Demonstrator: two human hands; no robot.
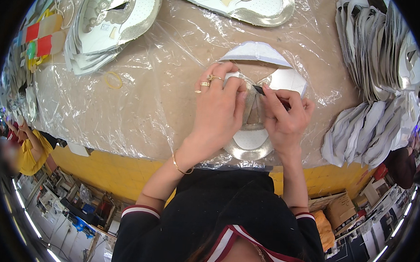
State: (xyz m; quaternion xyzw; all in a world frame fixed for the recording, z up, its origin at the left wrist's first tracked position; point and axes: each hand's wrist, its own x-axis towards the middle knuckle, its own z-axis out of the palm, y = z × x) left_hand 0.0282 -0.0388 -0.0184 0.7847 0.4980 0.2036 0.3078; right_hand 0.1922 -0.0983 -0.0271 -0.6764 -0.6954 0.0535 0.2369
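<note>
A flat white and silver shoe upper (256, 55) lies on the plastic-covered table (155, 105) in front of me. My left hand (219, 108), with rings and a gold bracelet, presses down on its middle, fingers spread flat. My right hand (285, 116) grips a small dark pointed tool (258, 89) whose tip touches the upper next to my left fingertips. The silver toe end (249, 149) of the upper sticks out below my hands at the table's near edge.
Stacks of white and silver shoe uppers lie at far left (107, 23), top centre (243, 6) and along the right (376, 77). A yellow rubber band (113, 80) lies left of my hands. Another person in yellow (28, 151) is at the left edge.
</note>
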